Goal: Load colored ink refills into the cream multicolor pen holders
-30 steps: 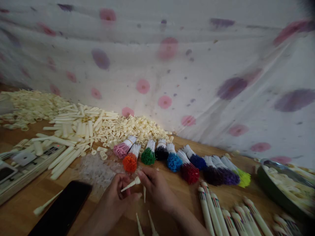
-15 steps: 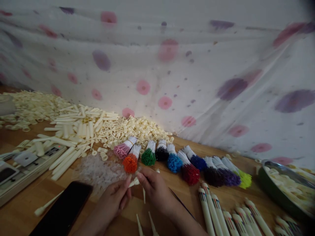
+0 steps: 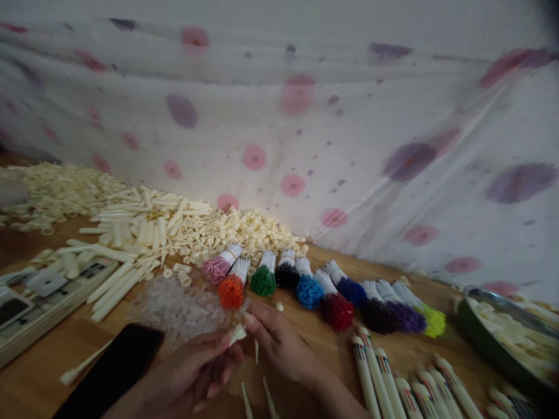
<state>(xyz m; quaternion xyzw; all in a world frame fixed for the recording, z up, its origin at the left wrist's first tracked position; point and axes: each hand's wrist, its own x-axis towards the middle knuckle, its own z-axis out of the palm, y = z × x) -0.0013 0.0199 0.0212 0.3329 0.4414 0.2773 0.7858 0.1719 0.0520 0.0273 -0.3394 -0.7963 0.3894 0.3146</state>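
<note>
My left hand (image 3: 196,372) and my right hand (image 3: 275,340) meet low in the middle over the wooden table (image 3: 323,343). Both pinch one small cream plastic pen part (image 3: 238,333), the left from below, the right at its far tip. Just beyond my fingers lie several bundles of coloured pen refills: pink (image 3: 218,266), orange (image 3: 231,286), green (image 3: 263,278), black (image 3: 287,272), blue (image 3: 308,286), red (image 3: 335,305) and more. A patch of tiny clear parts (image 3: 179,308) lies left of my hands. Two cream tips (image 3: 257,401) lie near my wrists.
A heap of cream pen parts and barrels (image 3: 144,224) fills the left back. A black phone (image 3: 109,372) lies at the lower left, a power strip (image 3: 39,297) beyond it. Assembled pens (image 3: 406,384) lie at the lower right beside a green bowl (image 3: 493,343). A spotted cloth (image 3: 305,116) hangs behind.
The cream part was held up long and pointing left; now my left hand has closed round it, so only its end shows. Both hands have stayed in the same spot.
</note>
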